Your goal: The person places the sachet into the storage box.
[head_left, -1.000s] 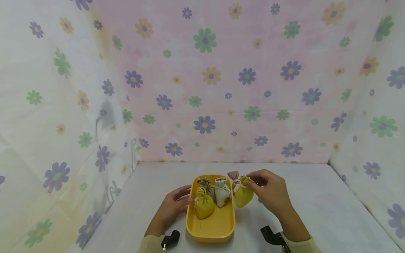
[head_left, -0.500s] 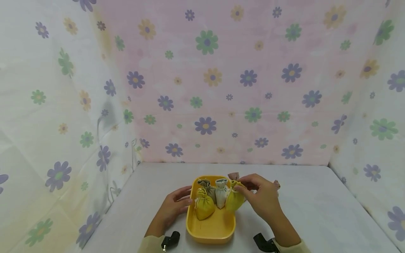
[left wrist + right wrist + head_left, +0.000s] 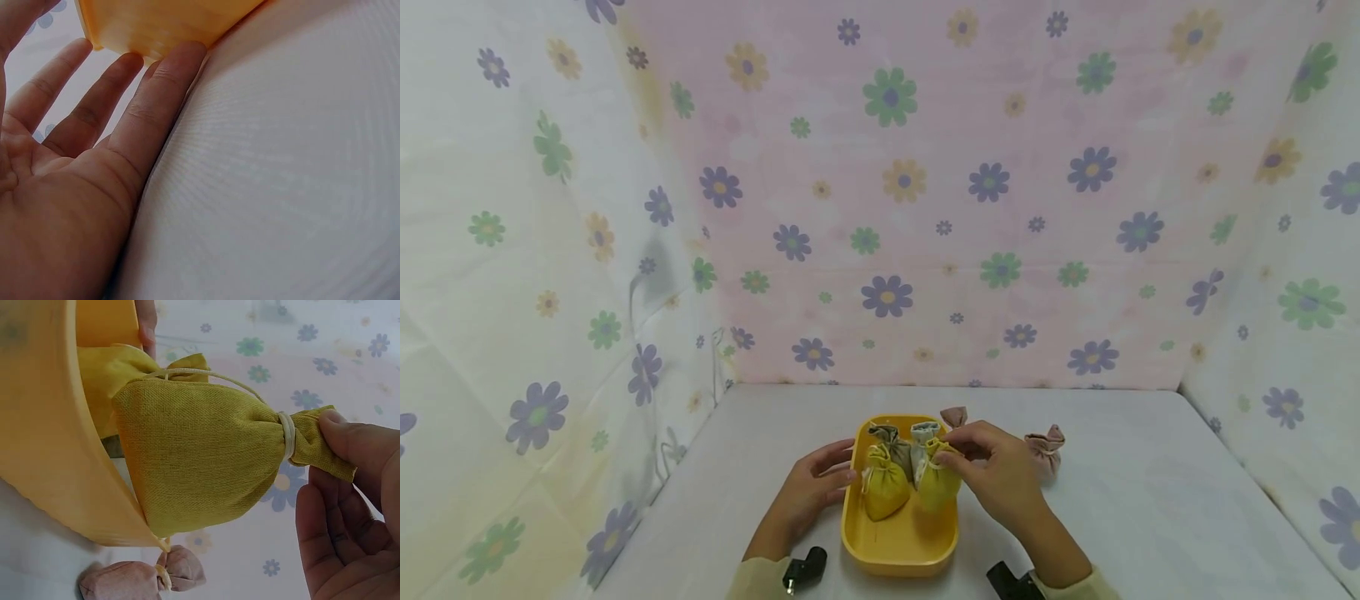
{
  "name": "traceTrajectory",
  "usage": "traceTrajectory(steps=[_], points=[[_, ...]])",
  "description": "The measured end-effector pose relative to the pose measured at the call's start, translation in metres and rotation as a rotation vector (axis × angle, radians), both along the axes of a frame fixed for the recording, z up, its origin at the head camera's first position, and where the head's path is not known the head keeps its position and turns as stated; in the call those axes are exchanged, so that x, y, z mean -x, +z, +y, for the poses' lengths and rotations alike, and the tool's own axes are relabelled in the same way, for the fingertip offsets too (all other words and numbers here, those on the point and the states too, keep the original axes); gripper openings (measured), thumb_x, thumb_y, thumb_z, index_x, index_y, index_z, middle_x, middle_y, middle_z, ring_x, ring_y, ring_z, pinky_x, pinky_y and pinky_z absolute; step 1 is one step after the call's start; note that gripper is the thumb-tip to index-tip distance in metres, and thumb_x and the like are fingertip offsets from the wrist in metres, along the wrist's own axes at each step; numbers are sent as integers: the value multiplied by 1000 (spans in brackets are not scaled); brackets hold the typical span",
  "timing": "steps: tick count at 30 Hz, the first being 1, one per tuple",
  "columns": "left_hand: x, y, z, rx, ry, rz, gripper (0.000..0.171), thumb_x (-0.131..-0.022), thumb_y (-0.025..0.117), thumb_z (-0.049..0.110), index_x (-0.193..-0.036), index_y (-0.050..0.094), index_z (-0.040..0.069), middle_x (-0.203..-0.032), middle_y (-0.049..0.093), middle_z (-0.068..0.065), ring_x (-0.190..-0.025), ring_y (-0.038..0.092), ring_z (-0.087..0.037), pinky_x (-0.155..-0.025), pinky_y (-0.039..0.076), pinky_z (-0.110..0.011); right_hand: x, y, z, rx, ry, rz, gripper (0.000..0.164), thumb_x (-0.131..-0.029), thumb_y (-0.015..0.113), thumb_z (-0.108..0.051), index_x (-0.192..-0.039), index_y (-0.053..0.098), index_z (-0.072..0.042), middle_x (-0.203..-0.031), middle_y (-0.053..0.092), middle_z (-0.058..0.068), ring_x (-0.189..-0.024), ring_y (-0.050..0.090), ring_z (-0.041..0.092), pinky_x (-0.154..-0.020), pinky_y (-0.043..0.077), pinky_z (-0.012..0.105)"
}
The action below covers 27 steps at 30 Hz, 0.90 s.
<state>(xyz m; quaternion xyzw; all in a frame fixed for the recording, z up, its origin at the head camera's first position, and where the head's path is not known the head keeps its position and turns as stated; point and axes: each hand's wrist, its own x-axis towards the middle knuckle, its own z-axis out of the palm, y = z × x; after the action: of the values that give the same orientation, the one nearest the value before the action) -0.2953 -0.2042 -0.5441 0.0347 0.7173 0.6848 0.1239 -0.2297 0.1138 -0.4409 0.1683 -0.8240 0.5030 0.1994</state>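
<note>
Yellow cloth, tied with a cord (image 3: 289,434), forms the bag (image 3: 937,486) pinched by its gathered top between thumb and fingers of a person's right hand (image 3: 1000,471), at the right rim of a yellow tray (image 3: 898,546) on a white-covered bench (image 3: 775,408). The left hand (image 3: 811,482), fingers extended and slightly spread, has its fingertips at the tray's left wall. A second yellow bag (image 3: 886,493), a grey-green bag (image 3: 895,450) and a pale bag (image 3: 922,432) crowd the tray's far part; whether the held one reaches the floor of the tray cannot be told.

The rim looks the chief hazard: released too far right, the load could catch there and tip out onto the bench. Swung left, it could topple the pale bag beside it. The pinch takes only loose cloth above the cord, so an eased grip might let it slip or twist. A knock could slide the tray if the left hand's touch is light. One pink bag (image 3: 955,416) stands close by the right hand, easily brushed; another (image 3: 1046,451) sits farther right.
</note>
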Motion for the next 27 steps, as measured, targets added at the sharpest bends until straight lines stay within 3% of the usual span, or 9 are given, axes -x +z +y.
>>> traceTrajectory(steps=[9, 21, 27], points=[[-1, 0, 0, -10, 1, -1, 75, -85, 86, 39, -150, 54, 23, -154, 52, -14, -135, 59, -30, -97, 61, -39, -1, -2, -4, 7, 26, 3, 17, -84, 86, -28, -98, 77, -32, -96, 71, -16, -81, 70, 4, -71, 64, 27], [0, -1, 0, -15, 1, 2, 74, -85, 86, 38, -150, 54, 23, -153, 53, -13, -135, 59, -29, -97, 61, -39, 6, -16, -10, -27, -14, -111, 21, -80, 90, -22, -92, 77, -32, -90, 70, -18, -76, 67, 4, -67, 61, 21], [0, 0, 0, -3, 5, 1, 75, -84, 86, 40, -150, 54, 23, -153, 53, -13, -135, 58, -30, -96, 61, -39, 10, -26, -12, -54, 1, -85, 21, -79, 91, -19, -91, 77, -30, -86, 69, -16, -74, 66, 3, -64, 60, 21]])
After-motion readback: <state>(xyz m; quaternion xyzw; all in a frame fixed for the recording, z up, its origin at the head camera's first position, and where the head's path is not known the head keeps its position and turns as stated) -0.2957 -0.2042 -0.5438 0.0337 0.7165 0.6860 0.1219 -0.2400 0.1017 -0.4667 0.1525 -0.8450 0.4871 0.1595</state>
